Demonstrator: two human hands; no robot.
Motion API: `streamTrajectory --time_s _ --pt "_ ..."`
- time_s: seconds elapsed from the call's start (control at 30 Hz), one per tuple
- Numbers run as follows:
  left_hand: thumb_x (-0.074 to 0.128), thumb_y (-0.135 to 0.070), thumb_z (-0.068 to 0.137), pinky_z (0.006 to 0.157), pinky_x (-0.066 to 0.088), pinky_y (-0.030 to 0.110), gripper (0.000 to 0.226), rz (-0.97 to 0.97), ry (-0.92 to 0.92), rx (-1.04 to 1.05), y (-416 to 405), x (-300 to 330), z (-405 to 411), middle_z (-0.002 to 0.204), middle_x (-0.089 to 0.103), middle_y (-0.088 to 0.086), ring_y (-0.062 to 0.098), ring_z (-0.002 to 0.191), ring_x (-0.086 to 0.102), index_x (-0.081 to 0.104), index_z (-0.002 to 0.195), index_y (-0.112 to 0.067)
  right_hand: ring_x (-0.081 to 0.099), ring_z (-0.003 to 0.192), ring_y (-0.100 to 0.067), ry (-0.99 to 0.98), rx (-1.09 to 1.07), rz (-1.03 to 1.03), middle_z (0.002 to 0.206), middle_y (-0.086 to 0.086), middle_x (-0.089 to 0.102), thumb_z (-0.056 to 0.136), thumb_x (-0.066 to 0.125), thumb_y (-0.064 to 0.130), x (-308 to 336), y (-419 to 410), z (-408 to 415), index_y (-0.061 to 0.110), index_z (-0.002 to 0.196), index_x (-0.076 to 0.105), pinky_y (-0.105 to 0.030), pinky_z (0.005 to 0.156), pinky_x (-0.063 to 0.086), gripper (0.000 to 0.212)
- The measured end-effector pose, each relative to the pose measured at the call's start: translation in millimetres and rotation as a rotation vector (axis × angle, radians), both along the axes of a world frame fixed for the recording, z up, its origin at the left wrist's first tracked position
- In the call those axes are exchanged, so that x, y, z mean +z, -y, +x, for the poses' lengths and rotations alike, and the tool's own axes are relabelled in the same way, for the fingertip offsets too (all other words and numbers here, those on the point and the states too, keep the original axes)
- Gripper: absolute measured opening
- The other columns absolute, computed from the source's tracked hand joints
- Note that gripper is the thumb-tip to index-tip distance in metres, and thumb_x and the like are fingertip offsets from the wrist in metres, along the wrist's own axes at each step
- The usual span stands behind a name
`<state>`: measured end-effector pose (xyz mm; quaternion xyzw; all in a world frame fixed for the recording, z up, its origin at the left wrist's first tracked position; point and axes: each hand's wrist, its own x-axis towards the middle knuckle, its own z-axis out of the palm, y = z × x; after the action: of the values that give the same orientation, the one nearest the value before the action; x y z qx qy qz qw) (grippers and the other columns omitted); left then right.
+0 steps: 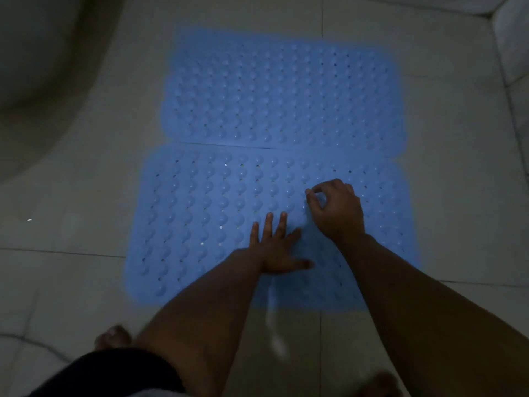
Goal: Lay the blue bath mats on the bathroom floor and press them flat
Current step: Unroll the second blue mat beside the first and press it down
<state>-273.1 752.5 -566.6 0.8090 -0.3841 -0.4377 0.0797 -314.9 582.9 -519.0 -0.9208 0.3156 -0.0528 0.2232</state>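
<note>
Blue near mat (217,213) may lift again if my curled right hand (336,209) pulls while my left hand (276,247), fingers spread, presses.

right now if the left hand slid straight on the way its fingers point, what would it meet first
The left hand lies flat on the near mat, fingers pointing away. Sliding on, it would cross more of that mat, then meet the seam with the far mat. The right hand sits just to the side of that line.
</note>
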Motion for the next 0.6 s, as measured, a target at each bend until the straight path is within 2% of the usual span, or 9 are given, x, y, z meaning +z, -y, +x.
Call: streamTrajectory --time_s 0.07,0.1,0.13,0.17,0.23,0.3,0.37,0.43,0.6 --pt "0.054 -0.067 0.093 0.126 0.016 0.049 0.065 -0.086 0.031 0.105 -7 22 19 0.170 0.023 0.000 0.025 0.158 0.017 0.044 0.151 -0.037 0.058 0.114 -0.032 -0.033 0.033 0.027 0.114 -0.005 0.067 0.096 0.063 0.038 1 -15 9 0.019 0.101 0.072 -0.045 0.095 0.048 0.022" --pt "0.055 -0.056 0.097 0.118 0.033 0.045 0.051 -0.161 0.135 0.178 -14 29 25 0.157 0.046 0.001 0.027 0.147 0.041 0.053 0.143 -0.033 0.058 0.114 -0.032 -0.043 0.055 0.033 0.114 -0.005 0.067 0.096 0.062 0.037 1 -24 13 0.020 0.102 0.072 -0.045 0.095 0.047 0.021" --pt "0.053 -0.047 0.098 0.107 0.042 0.042 0.042 -0.215 0.266 0.238 -25 35 30 0.143 0.058 0.001 0.028 0.134 0.053 0.059 0.136 -0.029 0.058 0.114 -0.032 -0.040 0.082 0.025 0.114 -0.004 0.067 0.096 0.061 0.036 0 -34 16 0.020 0.103 0.072 -0.044 0.095 0.047 0.020" --pt "0.052 -0.042 0.099 0.102 0.044 0.041 0.039 -0.237 0.384 0.269 -39 38 34 0.136 0.062 0.001 0.028 0.130 0.055 0.061 0.134 -0.027 0.060 0.113 -0.032 -0.025 0.113 0.003 0.113 -0.005 0.068 0.096 0.061 0.034 -1 -47 18 0.019 0.104 0.073 -0.044 0.093 0.047 0.021" --pt "0.051 -0.039 0.098 0.105 0.039 0.043 0.043 -0.219 0.537 0.285 -64 36 40 0.142 0.059 0.001 0.028 0.141 0.045 0.059 0.138 -0.024 0.062 0.115 -0.035 0.017 0.177 -0.047 0.117 -0.009 0.069 0.096 0.059 0.031 -8 -72 18 0.015 0.111 0.073 -0.045 0.092 0.050 0.025" --pt "0.048 -0.038 0.097 0.111 0.035 0.046 0.048 -0.199 0.615 0.297 -85 32 44 0.150 0.053 0.004 0.031 0.150 0.036 0.057 0.141 -0.022 0.054 0.133 -0.039 0.007 0.242 -0.074 0.135 -0.016 0.063 0.097 0.056 0.030 -21 -102 12 0.011 0.128 0.068 -0.052 0.105 0.047 0.038" --pt "0.041 -0.040 0.097 0.114 0.033 0.049 0.054 -0.170 0.659 0.287 -102 29 45 0.155 0.049 0.007 0.033 0.154 0.029 0.055 0.145 -0.020 0.032 0.150 -0.041 -0.084 0.318 -0.090 0.157 -0.019 0.043 0.099 0.046 0.035 -37 -137 -1 0.010 0.146 0.053 -0.061 0.117 0.031 0.054" --pt "0.039 -0.041 0.100 0.118 0.029 0.051 0.055 -0.132 0.668 0.286 -117 25 47 0.160 0.043 0.009 0.034 0.156 0.022 0.051 0.149 -0.020 0.016 0.156 -0.039 -0.167 0.396 -0.093 0.166 -0.020 0.025 0.096 0.041 0.041 -56 -172 -13 0.009 0.155 0.038 -0.065 0.119 0.023 0.068" --pt "0.040 -0.041 0.103 0.121 0.025 0.054 0.053 -0.108 0.686 0.309 -130 16 52 0.164 0.037 0.008 0.034 0.158 0.017 0.049 0.151 -0.022 0.003 0.159 -0.034 -0.209 0.337 -0.086 0.171 -0.016 0.006 0.092 0.046 0.056 -83 -206 -18 0.011 0.161 0.022 -0.066 0.123 0.009 0.086"
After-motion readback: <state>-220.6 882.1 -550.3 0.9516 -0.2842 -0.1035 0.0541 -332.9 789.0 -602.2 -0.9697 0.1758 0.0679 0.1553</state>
